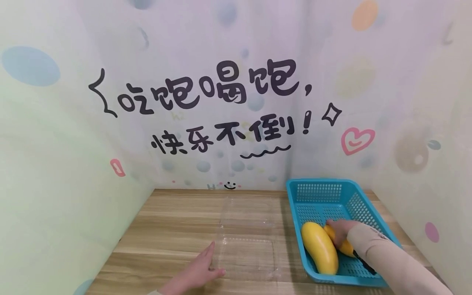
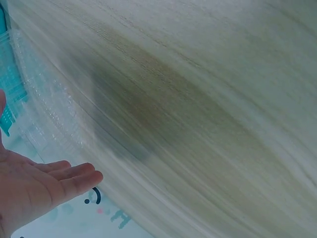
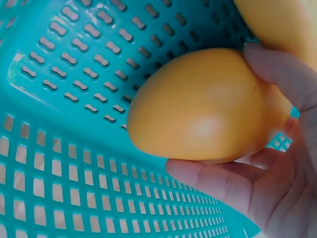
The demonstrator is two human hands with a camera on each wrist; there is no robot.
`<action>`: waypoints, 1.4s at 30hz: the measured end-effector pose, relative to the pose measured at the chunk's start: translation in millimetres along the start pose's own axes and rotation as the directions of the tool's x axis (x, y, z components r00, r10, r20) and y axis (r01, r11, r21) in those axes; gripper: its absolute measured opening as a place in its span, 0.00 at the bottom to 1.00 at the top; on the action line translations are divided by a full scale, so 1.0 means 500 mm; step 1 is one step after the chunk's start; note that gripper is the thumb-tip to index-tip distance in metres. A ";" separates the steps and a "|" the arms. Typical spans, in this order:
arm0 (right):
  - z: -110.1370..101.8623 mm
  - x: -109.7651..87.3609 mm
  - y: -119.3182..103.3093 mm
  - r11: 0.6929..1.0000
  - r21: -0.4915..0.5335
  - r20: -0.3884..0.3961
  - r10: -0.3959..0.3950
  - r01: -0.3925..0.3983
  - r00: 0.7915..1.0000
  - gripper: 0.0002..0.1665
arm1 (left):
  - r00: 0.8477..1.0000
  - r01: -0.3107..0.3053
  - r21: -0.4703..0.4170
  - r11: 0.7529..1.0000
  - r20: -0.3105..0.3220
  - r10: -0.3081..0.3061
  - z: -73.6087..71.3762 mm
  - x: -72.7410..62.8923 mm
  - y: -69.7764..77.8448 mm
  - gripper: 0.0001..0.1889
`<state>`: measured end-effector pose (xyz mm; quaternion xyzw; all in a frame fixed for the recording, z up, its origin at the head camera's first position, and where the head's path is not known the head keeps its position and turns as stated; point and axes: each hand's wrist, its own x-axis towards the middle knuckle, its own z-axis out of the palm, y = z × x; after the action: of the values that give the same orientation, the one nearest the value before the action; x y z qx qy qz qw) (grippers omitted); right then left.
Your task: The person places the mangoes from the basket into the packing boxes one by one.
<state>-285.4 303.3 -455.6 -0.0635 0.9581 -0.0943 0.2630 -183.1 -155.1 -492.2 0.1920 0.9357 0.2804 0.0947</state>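
Note:
In the blue basket (image 1: pixel 302 262), my right hand (image 1: pixel 341 231) grips a yellow mango (image 3: pixel 198 109). Its thumb lies over the upper side and its fingers curl below, as the right wrist view shows. Another, longer yellow mango (image 1: pixel 320 248) lies just left of it in the same basket. My left hand (image 1: pixel 197 270) is beside the left edge of an opened clear plastic container (image 1: pixel 247 254), fingers straight and thumb apart. Whether it touches the container's edge I cannot tell. In the left wrist view, the palm and straight fingers of the left hand (image 2: pixel 44 188) hold nothing.
The container's clear lid part (image 1: pixel 247 211) lies flat behind its base on the wooden table (image 1: pixel 158 229). The basket stands at the table's right, its walls raised around the mangoes. A printed curtain (image 1: pixel 221 49) closes off the back, with pale side walls left and right.

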 end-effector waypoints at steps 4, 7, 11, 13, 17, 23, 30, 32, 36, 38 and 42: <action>0.001 0.003 0.009 0.999 0.030 0.011 0.019 -0.020 1.000 0.46 | 1.000 0.007 -0.025 1.000 0.006 -0.007 0.000 0.000 0.002 0.50; 0.001 0.002 0.019 0.998 0.064 0.011 0.016 -0.017 1.000 0.46 | 1.000 0.011 -0.036 0.999 0.010 -0.010 -0.001 0.002 0.004 0.50; -0.001 0.000 0.029 0.993 0.116 0.012 0.013 -0.014 1.000 0.45 | 1.000 0.015 -0.039 0.999 0.020 -0.014 0.000 0.004 0.004 0.50; -0.003 -0.001 0.032 0.991 0.136 0.009 0.020 -0.021 1.000 0.47 | 1.000 0.018 -0.040 0.999 0.025 -0.017 0.000 0.006 0.003 0.50; -0.013 -0.002 0.035 0.988 0.149 -0.006 0.028 -0.027 1.000 0.48 | 0.999 0.026 -0.044 0.999 0.036 -0.025 0.001 0.008 0.001 0.50; -0.042 -0.015 0.036 0.980 0.197 -0.023 0.022 -0.017 0.999 0.46 | 0.999 0.022 -0.042 0.999 0.041 -0.020 0.000 0.007 0.003 0.50; -0.082 -0.030 0.036 0.956 0.292 -0.047 0.002 0.012 0.999 0.49 | 0.999 0.024 -0.039 0.999 0.026 -0.023 -0.003 0.004 0.010 0.50; -0.096 -0.036 0.031 0.955 0.295 -0.061 -0.011 0.028 0.998 0.49 | 0.999 0.026 -0.039 0.999 0.021 -0.025 -0.002 0.003 0.010 0.50; -0.124 -0.048 0.013 0.958 0.278 -0.099 -0.043 0.069 0.994 0.50 | 0.999 0.027 -0.041 0.999 0.021 -0.026 -0.003 0.002 0.010 0.50; -0.136 -0.053 0.002 0.962 0.258 -0.128 -0.057 0.089 0.990 0.51 | 0.999 0.028 -0.035 0.999 0.024 -0.027 -0.004 0.002 0.011 0.50; -0.154 -0.060 -0.023 0.959 0.243 -0.189 -0.100 0.145 0.977 0.51 | 0.999 0.028 -0.021 0.999 0.031 -0.027 -0.009 0.002 0.013 0.51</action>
<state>-298.9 308.7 -373.4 -0.0799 0.9515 -0.2383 0.1773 -183.3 -151.8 -485.0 0.1824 0.9336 0.2862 0.1148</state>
